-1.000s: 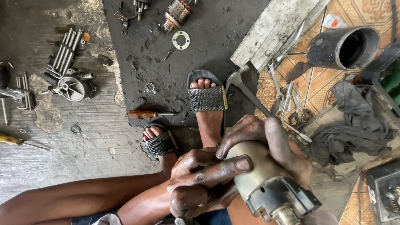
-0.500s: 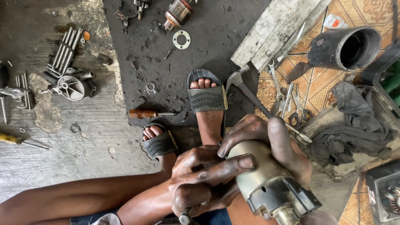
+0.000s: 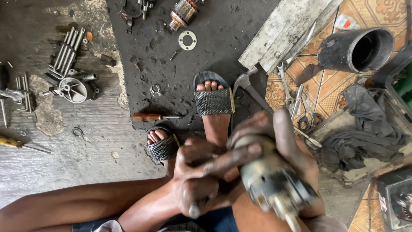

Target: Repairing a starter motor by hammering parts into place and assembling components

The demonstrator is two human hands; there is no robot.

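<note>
- Both hands grip one motor (image 3: 270, 178), held over the lap above the sandalled feet.
- Right hand (image 3: 285, 144) wraps its rounded casing from behind; left hand (image 3: 206, 172) lays a finger along it while clenched on a small tool.
- Looks heavy, rigid metal (probably greasy): hold the casing, not the shaft end.

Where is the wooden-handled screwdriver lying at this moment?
In the head view, the wooden-handled screwdriver lies left of centre on the dark mat's lower edge, just above the smaller sandalled foot, untouched by either hand.
</note>
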